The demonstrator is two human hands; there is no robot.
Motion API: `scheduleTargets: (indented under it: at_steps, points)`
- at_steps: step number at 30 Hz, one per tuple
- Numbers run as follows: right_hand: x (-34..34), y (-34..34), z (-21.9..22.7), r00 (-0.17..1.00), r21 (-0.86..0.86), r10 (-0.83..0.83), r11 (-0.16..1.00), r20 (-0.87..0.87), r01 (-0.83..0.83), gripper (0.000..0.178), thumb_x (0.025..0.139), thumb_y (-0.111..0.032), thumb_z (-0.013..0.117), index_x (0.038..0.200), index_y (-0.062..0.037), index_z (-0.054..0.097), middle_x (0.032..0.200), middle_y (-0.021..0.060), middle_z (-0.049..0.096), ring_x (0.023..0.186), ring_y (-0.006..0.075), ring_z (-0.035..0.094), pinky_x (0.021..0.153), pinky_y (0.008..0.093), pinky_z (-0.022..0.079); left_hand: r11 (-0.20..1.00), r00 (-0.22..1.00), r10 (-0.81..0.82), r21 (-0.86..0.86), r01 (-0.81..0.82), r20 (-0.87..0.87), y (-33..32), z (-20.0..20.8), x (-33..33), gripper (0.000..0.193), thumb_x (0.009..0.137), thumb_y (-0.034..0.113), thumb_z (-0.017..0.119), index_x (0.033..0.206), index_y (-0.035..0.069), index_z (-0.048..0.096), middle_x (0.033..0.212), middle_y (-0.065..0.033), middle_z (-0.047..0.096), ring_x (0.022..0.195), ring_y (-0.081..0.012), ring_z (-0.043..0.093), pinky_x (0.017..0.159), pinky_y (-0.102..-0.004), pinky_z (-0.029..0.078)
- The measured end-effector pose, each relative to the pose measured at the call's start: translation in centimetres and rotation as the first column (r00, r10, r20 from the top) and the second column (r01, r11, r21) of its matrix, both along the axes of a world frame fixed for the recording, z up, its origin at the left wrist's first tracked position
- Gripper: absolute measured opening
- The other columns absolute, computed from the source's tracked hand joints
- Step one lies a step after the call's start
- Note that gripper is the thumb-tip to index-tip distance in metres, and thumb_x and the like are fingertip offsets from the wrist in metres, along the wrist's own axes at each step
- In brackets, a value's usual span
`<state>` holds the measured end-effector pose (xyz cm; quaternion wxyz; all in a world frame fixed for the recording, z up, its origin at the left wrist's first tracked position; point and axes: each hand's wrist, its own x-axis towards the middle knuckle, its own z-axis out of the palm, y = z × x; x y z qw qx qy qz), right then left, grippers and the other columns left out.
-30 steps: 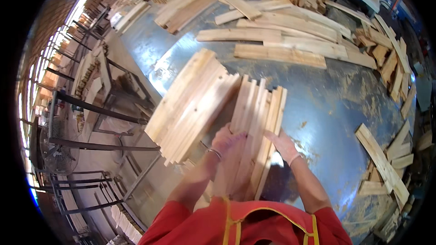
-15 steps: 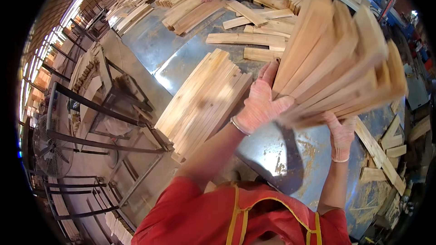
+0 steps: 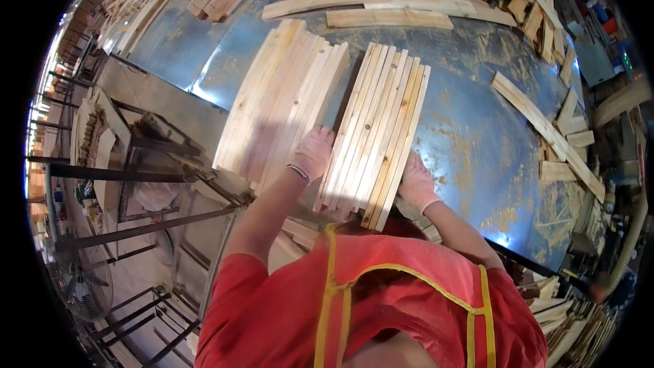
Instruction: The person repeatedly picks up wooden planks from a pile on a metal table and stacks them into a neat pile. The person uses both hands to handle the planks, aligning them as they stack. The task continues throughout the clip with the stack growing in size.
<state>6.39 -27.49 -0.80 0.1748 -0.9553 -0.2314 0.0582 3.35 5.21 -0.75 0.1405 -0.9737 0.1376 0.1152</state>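
A bundle of narrow wooden boards (image 3: 371, 133), standing on edge side by side, is upright in front of me with its near ends close to my red apron. My left hand (image 3: 315, 152), in a pale knit glove, grips its left side near the close end. On the opposite side my gloved right hand (image 3: 416, 182) holds it, its fingers partly hidden along the outermost board. Just left of the bundle lies a wider stack of similar boards (image 3: 276, 99), with a narrow gap between the two. The bundle's near board ends are uneven, one sticking out toward me.
Loose boards (image 3: 388, 18) lie across the far side of the metal table (image 3: 470, 116), which is dusted with sawdust. Offcuts (image 3: 555, 140) are scattered at the right edge. Metal frames (image 3: 146, 225) and a fan (image 3: 85, 293) stand on the floor at left.
The boards, fanned out and raised at the right before, are now squared into a bundle beside the left stack. Both hands have come down and left with them. My view has shifted too.
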Motion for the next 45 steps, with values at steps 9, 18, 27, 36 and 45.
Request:
scheduleTargets:
  at_steps: [9,18,27,36,45]
  points:
    - [5.5,-1.5,5.4,0.537,0.498,0.113,0.568,-0.836,0.655,0.061,0.094,-0.018,0.070,0.147,0.0057,0.053,0.124,0.0157,0.072,0.110,0.0246,0.067,0.102,0.0363,0.053,0.879,0.969,0.226,-0.450,-0.158,0.101,-3.3,10.1,-5.8,0.028,0.091,0.020,0.063,0.116,0.006,0.069,0.114,-0.0089,0.069,0.110,-0.0272,0.063,0.099,-0.0438,0.047]
    - [15.9,-0.4,4.5,0.776,0.452,0.003,0.815,-0.630,0.363,0.060,0.096,-0.031,0.077,0.146,-0.0012,0.063,0.112,0.0016,0.071,0.096,0.0127,0.063,0.090,0.0313,0.054,0.711,0.883,0.422,-0.679,-0.181,0.207,-13.0,8.4,-3.2,0.055,0.081,0.036,0.077,0.125,0.005,0.063,0.122,-0.0134,0.059,0.119,-0.0360,0.055,0.107,-0.0513,0.043]
    - [33.4,8.0,9.2,0.882,-0.229,0.220,0.914,-0.417,-0.336,0.068,0.093,-0.039,0.060,0.152,-0.0080,0.046,0.137,0.0301,0.066,0.126,0.0471,0.063,0.105,0.0519,0.050,0.740,0.855,0.500,-0.580,-0.339,0.138,-14.5,6.7,-2.3,0.077,0.081,0.049,0.082,0.140,0.004,0.058,0.130,-0.0127,0.058,0.125,-0.0334,0.053,0.110,-0.0518,0.040]
    - [29.6,7.5,19.0,0.769,-0.292,0.541,0.716,-0.341,-0.634,0.061,0.093,-0.041,0.060,0.145,-0.0093,0.056,0.129,0.0257,0.071,0.119,0.0439,0.068,0.104,0.0503,0.053,0.666,0.738,0.629,-0.659,-0.349,0.244,-15.7,5.9,3.5,0.080,0.073,0.056,0.084,0.135,0.011,0.065,0.128,-0.0075,0.058,0.127,-0.0319,0.052,0.110,-0.0516,0.037]
    - [26.6,0.7,13.7,0.868,0.763,0.180,0.579,-0.463,0.287,0.053,0.101,-0.031,0.067,0.141,0.0029,0.057,0.109,0.0026,0.067,0.095,0.0131,0.062,0.088,0.0301,0.052,0.363,0.694,0.659,-0.686,-0.631,-0.289,-15.2,11.0,4.9,0.058,0.089,0.040,0.075,0.137,0.011,0.062,0.131,-0.0175,0.065,0.121,-0.0344,0.064,0.099,-0.0485,0.053]
